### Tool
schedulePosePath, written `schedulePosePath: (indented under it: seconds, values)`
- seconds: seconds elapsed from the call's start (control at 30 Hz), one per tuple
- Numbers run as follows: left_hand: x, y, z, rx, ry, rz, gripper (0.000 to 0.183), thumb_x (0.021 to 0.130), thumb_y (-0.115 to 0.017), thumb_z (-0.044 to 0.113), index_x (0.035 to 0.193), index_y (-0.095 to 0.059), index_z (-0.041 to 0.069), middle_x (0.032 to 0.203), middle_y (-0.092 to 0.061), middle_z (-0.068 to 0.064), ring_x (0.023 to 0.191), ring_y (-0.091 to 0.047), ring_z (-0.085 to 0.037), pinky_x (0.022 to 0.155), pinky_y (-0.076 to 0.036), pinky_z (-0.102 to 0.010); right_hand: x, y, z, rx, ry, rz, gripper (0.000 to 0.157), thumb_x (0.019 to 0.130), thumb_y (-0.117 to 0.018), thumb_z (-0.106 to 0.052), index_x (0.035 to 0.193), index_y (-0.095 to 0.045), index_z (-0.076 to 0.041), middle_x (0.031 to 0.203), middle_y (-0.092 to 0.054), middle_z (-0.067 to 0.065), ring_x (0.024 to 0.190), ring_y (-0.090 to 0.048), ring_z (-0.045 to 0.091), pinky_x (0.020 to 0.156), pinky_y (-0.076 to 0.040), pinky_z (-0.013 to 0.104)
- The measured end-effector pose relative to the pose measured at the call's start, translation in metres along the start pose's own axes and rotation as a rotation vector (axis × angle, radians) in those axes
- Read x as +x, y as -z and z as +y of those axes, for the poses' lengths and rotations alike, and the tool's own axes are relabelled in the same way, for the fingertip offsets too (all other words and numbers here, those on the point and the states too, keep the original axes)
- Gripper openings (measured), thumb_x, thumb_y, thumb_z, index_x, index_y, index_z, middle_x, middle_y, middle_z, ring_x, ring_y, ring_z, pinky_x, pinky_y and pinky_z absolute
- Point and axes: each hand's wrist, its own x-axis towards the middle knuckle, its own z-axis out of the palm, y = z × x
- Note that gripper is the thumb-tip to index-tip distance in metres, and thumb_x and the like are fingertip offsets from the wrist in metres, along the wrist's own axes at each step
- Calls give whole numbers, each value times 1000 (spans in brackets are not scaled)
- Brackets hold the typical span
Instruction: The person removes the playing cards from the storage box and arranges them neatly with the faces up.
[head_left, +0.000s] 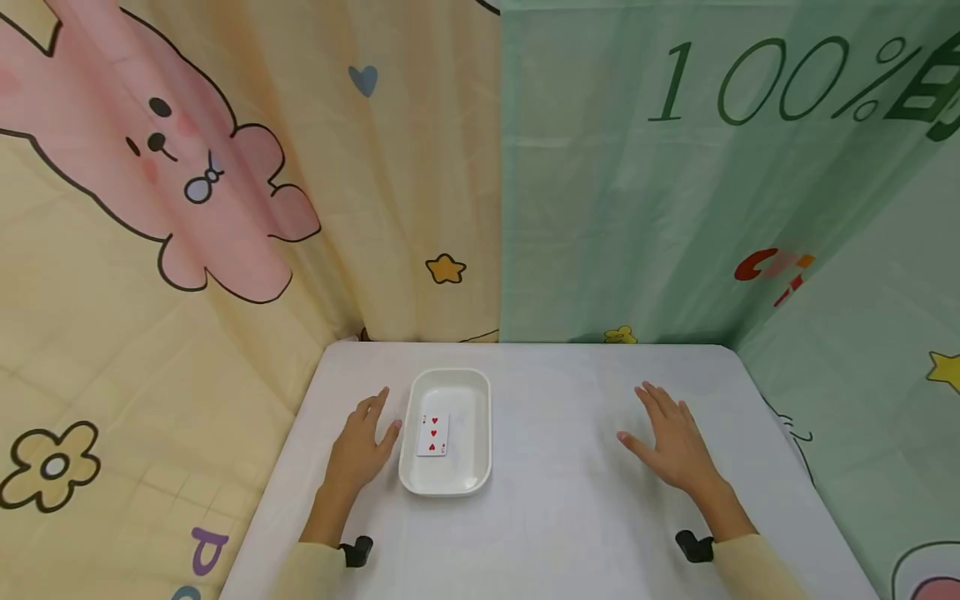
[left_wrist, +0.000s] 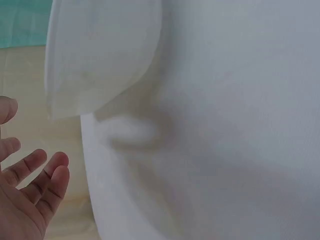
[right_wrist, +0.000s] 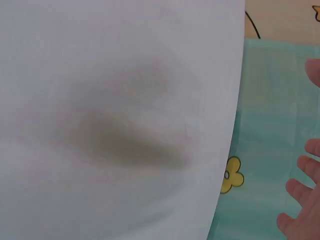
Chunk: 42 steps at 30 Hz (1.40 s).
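A playing card (head_left: 432,436) with red hearts lies face up in a white rectangular tray (head_left: 483,442), toward its left side. Just left of the tray is my left hand (head_left: 358,450), its fingers spread and nothing in them; the thumb tip comes close to the tray's rim. Well to the right of the tray, my right hand (head_left: 677,450) hovers over the table with spread fingers, also holding nothing. In the left wrist view the tray's outer wall (left_wrist: 105,55) shows beyond the fingers (left_wrist: 52,185). The right wrist view catches only part of the right hand (right_wrist: 305,210).
A white-covered table (head_left: 555,417) carries the tray. Printed curtains surround it: a yellow one (head_left: 405,183) with a pink bunny at the left and back, a green one (head_left: 585,183) with lettering at the back and right. Dark straps with small black mounts (head_left: 358,552) sit on both wrists.
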Motion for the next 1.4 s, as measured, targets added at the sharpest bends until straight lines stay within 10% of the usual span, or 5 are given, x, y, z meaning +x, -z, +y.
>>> schedulePosePath:
  seconds: [0.17, 0.43, 1.03, 1.4]
  values:
    - [-9, -26, 12, -118, 98, -70, 67, 103, -60, 37, 161, -36, 16, 135, -57, -14, 91, -63, -22, 73, -53, -40, 17, -19, -28, 12, 35, 10, 85, 89, -73, -51, 151, -45, 1, 155, -46, 22, 142, -41, 43, 115, -29, 67]
    - [-16, -56, 20, -118, 98, -43, 60, 104, -57, 21, 159, -39, 10, 121, -58, -13, 80, -55, -20, 73, -50, -37, 49, -48, -92, 61, 68, -28, 72, 90, -72, -49, 146, -54, -6, 147, -55, 16, 137, -50, 37, 112, -40, 60]
    - [-23, -60, 26, -133, 162, 62, 53, 102, -56, 11, 153, -46, 1, 112, -64, -16, 79, -56, -20, 74, -53, -37, 107, -143, -210, 116, 158, -303, 66, 96, -69, -40, 151, -48, -11, 151, -50, 9, 137, -53, 25, 113, -45, 43]
    - [-21, -63, 28, -123, 144, 103, 52, 100, -58, 8, 150, -50, 1, 104, -62, -14, 68, -48, -16, 63, -45, -31, 121, -161, -246, 2, 165, -462, 85, 88, -77, -50, 152, -45, -5, 150, -48, 11, 133, -55, 24, 109, -49, 38]
